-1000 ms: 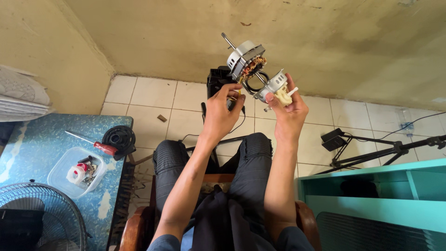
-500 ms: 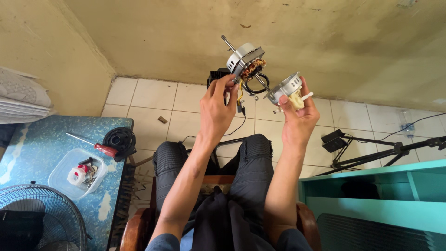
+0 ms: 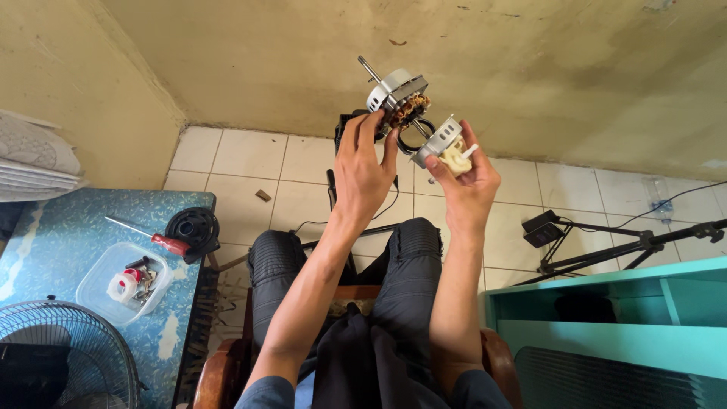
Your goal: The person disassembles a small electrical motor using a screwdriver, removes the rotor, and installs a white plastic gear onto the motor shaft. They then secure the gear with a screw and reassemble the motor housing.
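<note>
Head view. A stained yellowish plaster wall (image 3: 530, 68) fills the upper half of the frame and meets a floor of pale square tiles (image 3: 250, 155) across the middle. The person sits in a wooden chair (image 3: 219, 371) at bottom centre, knees in dark jeans (image 3: 409, 257), both arms raised toward the wall.

Upper centre: the left hand (image 3: 363, 167) is closed around the grey metal fan motor body with exposed copper windings and a thin steel shaft (image 3: 397, 95); the fingers wrap its lower edge, and the shaft points to the upper left, away from the palm. Just to its right, the right hand (image 3: 466, 182) pinches a grey metal end housing with a cream plastic gear part (image 3: 447, 144) between thumb and fingertips. The two parts sit just beside each other, with black wire loops (image 3: 413, 136) between them. Holding them up and side by side appears to keep the wiring slack and the open faces visible.

Lower left: a blue mottled table (image 3: 45, 242) carries a red-handled screwdriver (image 3: 163, 241), a black round ribbed plastic part (image 3: 192, 227) touching its handle end, and a clear plastic tub of small parts (image 3: 125, 284), probably so loose pieces stay together. A wire fan guard (image 3: 64, 352) occupies the bottom left corner.

Right: a black tripod (image 3: 628, 246) lies on the tiles above a turquoise shelf unit (image 3: 606, 318).
</note>
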